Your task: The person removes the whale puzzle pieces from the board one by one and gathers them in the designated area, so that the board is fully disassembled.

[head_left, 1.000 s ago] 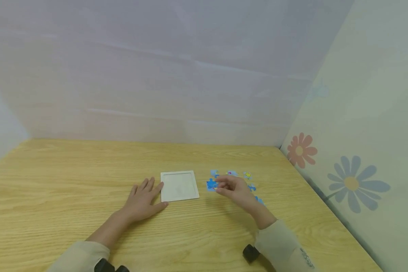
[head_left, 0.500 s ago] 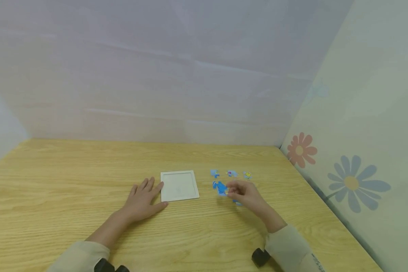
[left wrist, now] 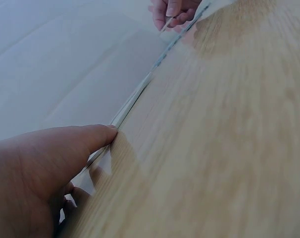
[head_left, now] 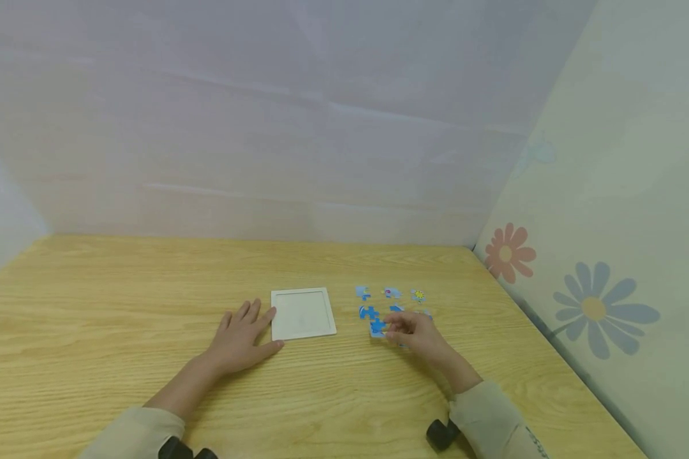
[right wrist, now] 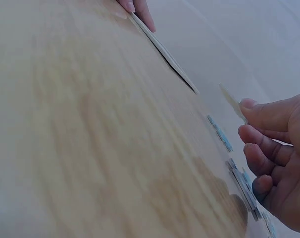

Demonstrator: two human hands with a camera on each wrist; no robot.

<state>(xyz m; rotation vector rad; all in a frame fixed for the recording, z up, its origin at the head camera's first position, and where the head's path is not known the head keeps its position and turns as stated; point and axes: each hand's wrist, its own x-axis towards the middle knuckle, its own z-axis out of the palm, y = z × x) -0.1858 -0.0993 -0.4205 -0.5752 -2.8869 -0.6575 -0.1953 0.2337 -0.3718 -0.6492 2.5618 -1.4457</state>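
Note:
My right hand point(head_left: 416, 335) pinches a blue jigsaw puzzle piece point(head_left: 377, 328) between thumb and fingertips. The right wrist view shows that puzzle piece point(right wrist: 231, 103) tilted and raised off the table. Several loose blue pieces lie under and behind this hand, among them one with a yellow flower point(head_left: 418, 295); the hand partly hides some. My left hand point(head_left: 241, 341) lies with fingers spread on the table, its thumb and index fingertip at the left edge of a shallow white square tray point(head_left: 304, 313). In the left wrist view, the thumb point(left wrist: 103, 136) touches the tray's edge.
Two more puzzle pieces, a light blue one point(head_left: 362, 293) and one with a pink mark point(head_left: 392, 292), lie in the far row. The wooden table point(head_left: 149, 274) meets a pale wall behind and a flower-patterned wall point(head_left: 597, 191) on the right.
My right hand has shifted right and toward me with the puzzle piece, uncovering pieces on the table behind it. My left hand and the tray have stayed still.

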